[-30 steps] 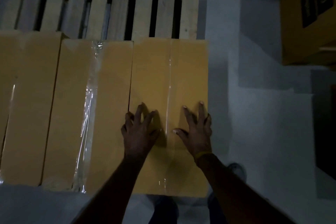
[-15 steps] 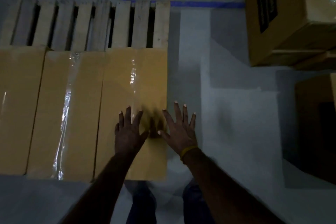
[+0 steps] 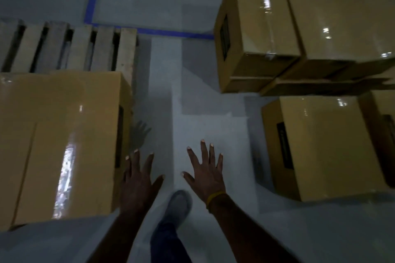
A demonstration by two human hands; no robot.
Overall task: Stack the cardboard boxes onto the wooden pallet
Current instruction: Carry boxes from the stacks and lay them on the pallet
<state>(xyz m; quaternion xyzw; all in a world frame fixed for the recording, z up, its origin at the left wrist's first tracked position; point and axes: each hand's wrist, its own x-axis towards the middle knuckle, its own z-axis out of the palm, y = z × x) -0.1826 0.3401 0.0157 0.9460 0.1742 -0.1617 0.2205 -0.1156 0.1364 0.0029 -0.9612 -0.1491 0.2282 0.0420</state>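
Both hands hover with fingers spread, holding nothing: left hand (image 3: 136, 183) beside the taped box (image 3: 64, 145) resting on the wooden pallet (image 3: 70, 49); right hand (image 3: 206, 174) over grey floor (image 3: 209, 124) (yellow wristband). More boxes (image 3: 320, 145) sit right.

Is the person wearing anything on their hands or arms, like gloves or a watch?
No gloves and no watch. Both the left hand and the right hand are bare, and the forearms show no sleeves. The only thing worn is a thin yellow band around the right wrist. The fingernails look pale and short.
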